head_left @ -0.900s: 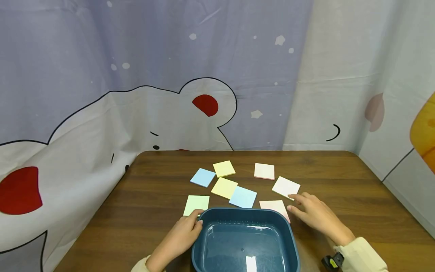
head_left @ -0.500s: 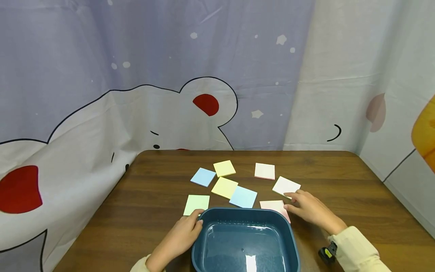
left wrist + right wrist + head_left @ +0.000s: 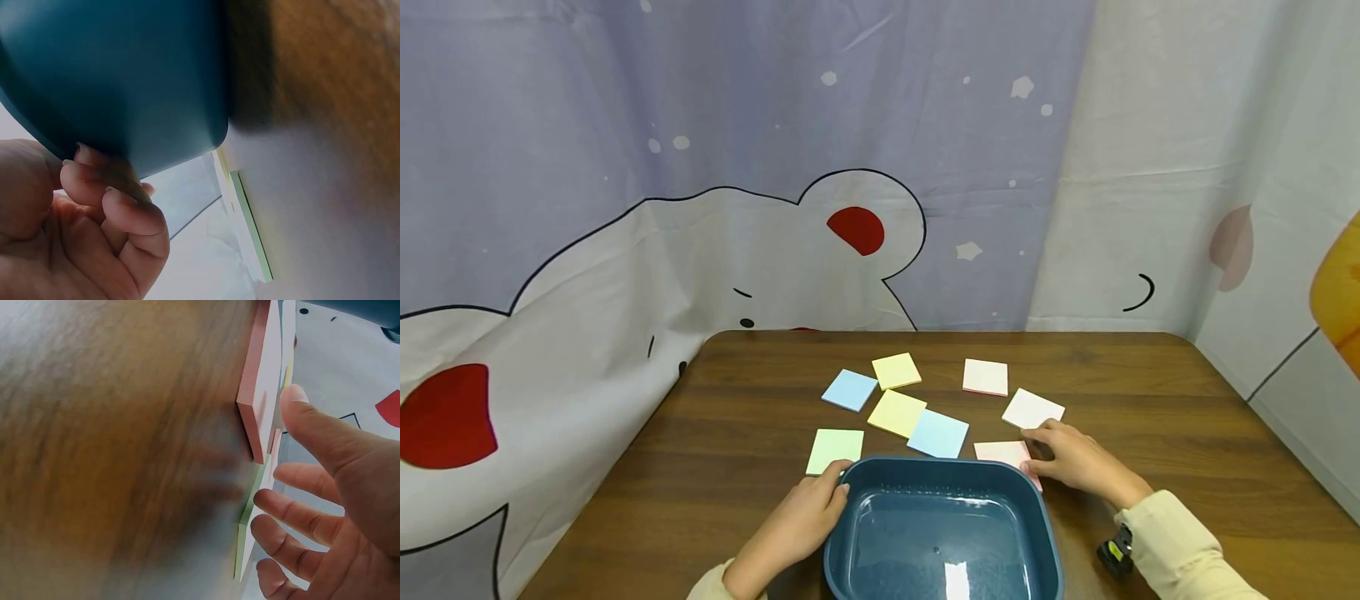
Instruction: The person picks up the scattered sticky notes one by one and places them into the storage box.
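My left hand (image 3: 793, 521) grips the left rim of a dark blue plastic bin (image 3: 917, 533); the left wrist view shows its fingers (image 3: 128, 212) curled at the bin's outer wall. Over the right side of a pink sticky note pad (image 3: 1000, 451) is my right hand (image 3: 1078, 462), thumb close to the pad and fingers loosely bent, with nothing between them. The bin's far right corner partly covers that pad in the head view. Just beyond the fingertips lies a pale pad (image 3: 1028, 407), whose edge looks green in the right wrist view.
Farther back on the wooden table (image 3: 760, 400) lie a pale pink pad (image 3: 986, 377), two yellow pads (image 3: 897, 371) and two blue pads (image 3: 937, 433), one blue overlapping a yellow. A green pad (image 3: 835, 448) sits by the left hand. A printed curtain (image 3: 970, 167) hangs behind.
My right hand has slid leftward and slightly nearer, from the pale pad to over the pink pad. The left hand and the bin have stayed in place.
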A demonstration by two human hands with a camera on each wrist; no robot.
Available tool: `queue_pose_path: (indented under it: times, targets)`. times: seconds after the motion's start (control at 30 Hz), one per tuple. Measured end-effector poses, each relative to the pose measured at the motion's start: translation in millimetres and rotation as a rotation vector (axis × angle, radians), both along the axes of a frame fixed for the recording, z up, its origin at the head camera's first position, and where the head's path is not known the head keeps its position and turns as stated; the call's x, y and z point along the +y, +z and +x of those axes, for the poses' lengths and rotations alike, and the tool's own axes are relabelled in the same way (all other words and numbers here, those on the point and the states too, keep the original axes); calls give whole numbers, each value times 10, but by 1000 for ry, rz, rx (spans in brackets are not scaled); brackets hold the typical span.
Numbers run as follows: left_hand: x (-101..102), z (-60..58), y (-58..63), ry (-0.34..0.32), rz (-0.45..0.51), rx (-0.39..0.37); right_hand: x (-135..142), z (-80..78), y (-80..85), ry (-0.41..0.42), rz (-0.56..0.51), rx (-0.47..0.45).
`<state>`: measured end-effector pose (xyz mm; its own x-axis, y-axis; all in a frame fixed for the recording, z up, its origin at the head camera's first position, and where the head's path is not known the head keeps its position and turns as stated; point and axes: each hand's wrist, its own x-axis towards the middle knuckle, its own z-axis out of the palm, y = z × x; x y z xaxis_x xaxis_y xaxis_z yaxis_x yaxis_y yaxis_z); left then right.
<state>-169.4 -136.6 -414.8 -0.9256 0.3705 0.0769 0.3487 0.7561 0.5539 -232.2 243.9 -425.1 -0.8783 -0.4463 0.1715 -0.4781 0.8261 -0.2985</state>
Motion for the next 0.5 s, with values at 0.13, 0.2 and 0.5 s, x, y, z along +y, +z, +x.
queue_pose_path:
  times: [0.13, 0.2, 0.5]
  targets:
    - [-1, -5, -8, -4, 4, 0, -3, -3, -24, -11, 7, -13]
    - [0, -10, -11, -7, 6, 0, 0, -5, -35, -12, 12, -14]
    - [1, -19, -8, -20, 16, -19, 16, -53, -47, 17, -8, -51]
